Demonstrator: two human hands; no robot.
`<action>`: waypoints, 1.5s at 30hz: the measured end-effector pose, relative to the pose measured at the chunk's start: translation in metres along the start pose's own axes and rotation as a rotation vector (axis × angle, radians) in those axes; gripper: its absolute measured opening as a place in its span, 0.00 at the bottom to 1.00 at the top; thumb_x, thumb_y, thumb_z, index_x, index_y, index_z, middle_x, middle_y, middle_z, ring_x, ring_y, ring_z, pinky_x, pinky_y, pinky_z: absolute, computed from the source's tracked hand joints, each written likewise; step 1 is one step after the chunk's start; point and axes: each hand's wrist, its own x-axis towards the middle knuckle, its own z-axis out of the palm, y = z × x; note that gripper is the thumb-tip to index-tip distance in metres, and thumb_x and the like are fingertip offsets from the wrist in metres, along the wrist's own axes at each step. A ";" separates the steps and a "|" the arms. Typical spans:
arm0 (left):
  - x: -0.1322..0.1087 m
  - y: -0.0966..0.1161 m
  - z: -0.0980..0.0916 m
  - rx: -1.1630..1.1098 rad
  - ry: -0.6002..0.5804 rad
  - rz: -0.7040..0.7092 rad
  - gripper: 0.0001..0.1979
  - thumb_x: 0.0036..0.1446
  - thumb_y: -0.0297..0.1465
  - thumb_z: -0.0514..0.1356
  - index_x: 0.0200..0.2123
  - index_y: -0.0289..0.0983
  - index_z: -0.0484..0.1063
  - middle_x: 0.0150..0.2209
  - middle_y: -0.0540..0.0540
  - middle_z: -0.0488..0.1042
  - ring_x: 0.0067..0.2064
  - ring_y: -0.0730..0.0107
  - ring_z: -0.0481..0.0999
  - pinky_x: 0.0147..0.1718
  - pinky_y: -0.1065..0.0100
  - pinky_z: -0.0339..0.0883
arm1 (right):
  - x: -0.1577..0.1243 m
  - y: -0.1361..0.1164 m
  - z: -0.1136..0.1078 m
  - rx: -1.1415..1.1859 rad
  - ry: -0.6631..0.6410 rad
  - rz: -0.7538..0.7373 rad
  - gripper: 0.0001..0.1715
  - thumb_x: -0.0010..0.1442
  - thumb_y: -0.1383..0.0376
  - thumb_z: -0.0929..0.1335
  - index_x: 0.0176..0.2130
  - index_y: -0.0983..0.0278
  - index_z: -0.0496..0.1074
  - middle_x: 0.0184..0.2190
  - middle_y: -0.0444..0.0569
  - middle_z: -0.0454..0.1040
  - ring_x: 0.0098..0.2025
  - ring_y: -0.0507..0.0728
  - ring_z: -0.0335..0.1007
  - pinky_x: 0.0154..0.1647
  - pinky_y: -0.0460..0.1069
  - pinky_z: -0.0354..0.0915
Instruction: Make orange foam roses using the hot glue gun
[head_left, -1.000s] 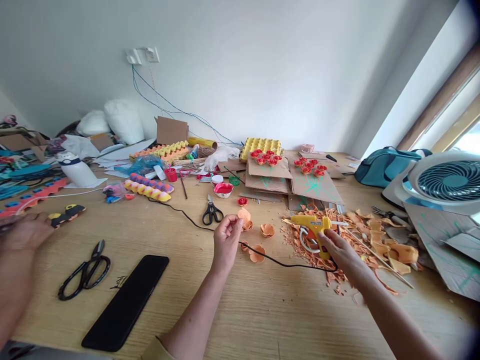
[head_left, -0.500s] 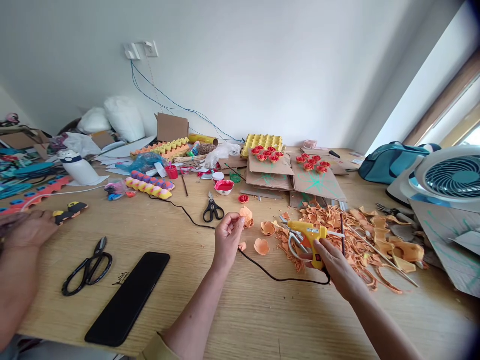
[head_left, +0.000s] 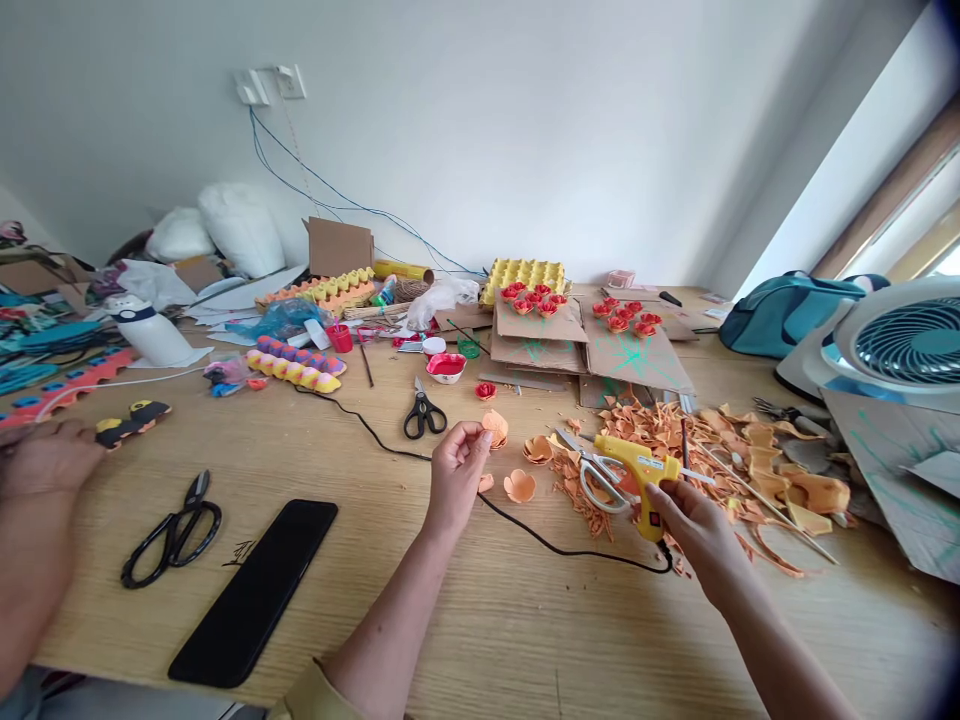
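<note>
Between the thumb and fingers of my left hand (head_left: 459, 465) is an orange petal piece (head_left: 494, 424), raised above the wooden table. My right hand (head_left: 690, 515) grips a yellow hot glue gun (head_left: 637, 468) by its handle, its nozzle facing left and a white glue stick showing at its rear. Near my left hand lie orange petal cups (head_left: 520, 486) and a small red flower (head_left: 486, 391). White-handled scissors (head_left: 600, 480) rest left of the glue gun, on orange scraps (head_left: 660, 425). The glue gun's black cord (head_left: 555, 547) runs across the table beneath my left hand.
Red flowers (head_left: 536, 298) stand on cardboard pieces (head_left: 634, 362) at the back. Black scissors (head_left: 424, 412), larger black scissors (head_left: 176, 530) and a phone (head_left: 255, 590) lie leftward. Another person's hand (head_left: 52, 455) is at far left. A fan (head_left: 892, 345) stands right.
My right hand has moved the glue gun slightly right, away from my left hand, uncovering more of the white-handled scissors. My left hand still holds the petal piece in nearly the same place.
</note>
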 end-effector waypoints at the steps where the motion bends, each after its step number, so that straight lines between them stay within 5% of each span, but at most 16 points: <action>1: 0.000 0.000 0.000 0.003 -0.002 -0.004 0.12 0.55 0.40 0.65 0.30 0.37 0.72 0.25 0.52 0.71 0.28 0.73 0.71 0.28 0.73 0.64 | 0.001 -0.001 0.002 0.006 -0.005 0.013 0.25 0.50 0.44 0.75 0.33 0.61 0.71 0.25 0.47 0.78 0.29 0.58 0.76 0.27 0.49 0.70; 8: 0.000 -0.001 -0.001 0.013 -0.015 -0.005 0.11 0.55 0.39 0.65 0.30 0.37 0.72 0.26 0.52 0.71 0.29 0.73 0.71 0.32 0.73 0.66 | -0.005 -0.009 0.023 0.153 -0.109 0.131 0.17 0.58 0.51 0.72 0.41 0.55 0.65 0.35 0.49 0.82 0.37 0.66 0.83 0.32 0.56 0.77; 14: 0.001 -0.003 0.000 0.006 -0.026 0.013 0.11 0.55 0.39 0.65 0.30 0.38 0.71 0.27 0.51 0.72 0.30 0.72 0.71 0.33 0.72 0.67 | -0.001 -0.002 0.026 0.184 -0.068 0.094 0.18 0.59 0.50 0.71 0.40 0.55 0.64 0.33 0.49 0.83 0.40 0.67 0.83 0.35 0.58 0.77; 18: 0.001 -0.001 -0.001 0.004 -0.024 0.013 0.11 0.55 0.39 0.65 0.30 0.37 0.72 0.26 0.51 0.72 0.30 0.72 0.71 0.32 0.72 0.67 | -0.003 -0.003 0.019 0.225 -0.017 0.041 0.23 0.60 0.46 0.70 0.46 0.56 0.64 0.41 0.50 0.83 0.41 0.65 0.83 0.37 0.56 0.78; 23: 0.000 0.001 -0.001 0.000 -0.031 0.003 0.11 0.56 0.39 0.65 0.30 0.37 0.73 0.26 0.51 0.72 0.29 0.72 0.71 0.32 0.72 0.67 | -0.029 0.001 0.004 0.219 0.056 0.038 0.30 0.56 0.43 0.72 0.50 0.58 0.67 0.38 0.53 0.83 0.44 0.68 0.82 0.35 0.54 0.78; 26: 0.000 0.000 -0.001 -0.009 -0.038 0.000 0.11 0.56 0.39 0.65 0.30 0.37 0.73 0.26 0.51 0.72 0.29 0.73 0.71 0.32 0.72 0.66 | -0.055 0.007 -0.001 0.250 0.046 0.051 0.32 0.57 0.43 0.72 0.52 0.58 0.68 0.42 0.55 0.82 0.50 0.69 0.80 0.42 0.54 0.77; 31: 0.001 -0.001 -0.001 -0.022 -0.044 -0.002 0.10 0.55 0.38 0.65 0.30 0.37 0.73 0.27 0.51 0.73 0.30 0.73 0.72 0.32 0.72 0.66 | -0.078 0.021 0.007 0.196 0.038 0.048 0.37 0.56 0.40 0.72 0.55 0.58 0.67 0.43 0.54 0.81 0.44 0.65 0.82 0.39 0.53 0.76; 39: 0.001 0.000 0.000 -0.025 -0.035 -0.013 0.10 0.55 0.38 0.65 0.30 0.37 0.73 0.27 0.51 0.73 0.30 0.72 0.71 0.32 0.72 0.67 | -0.050 0.023 -0.002 0.065 0.215 -0.086 0.35 0.56 0.39 0.71 0.49 0.60 0.67 0.39 0.53 0.80 0.39 0.64 0.78 0.35 0.53 0.74; 45: 0.000 0.001 0.000 -0.031 -0.042 -0.026 0.11 0.54 0.39 0.66 0.30 0.38 0.73 0.26 0.51 0.72 0.29 0.72 0.71 0.31 0.72 0.66 | -0.068 0.015 0.022 0.101 0.140 -0.085 0.36 0.55 0.37 0.70 0.48 0.59 0.66 0.42 0.53 0.79 0.39 0.63 0.78 0.37 0.53 0.73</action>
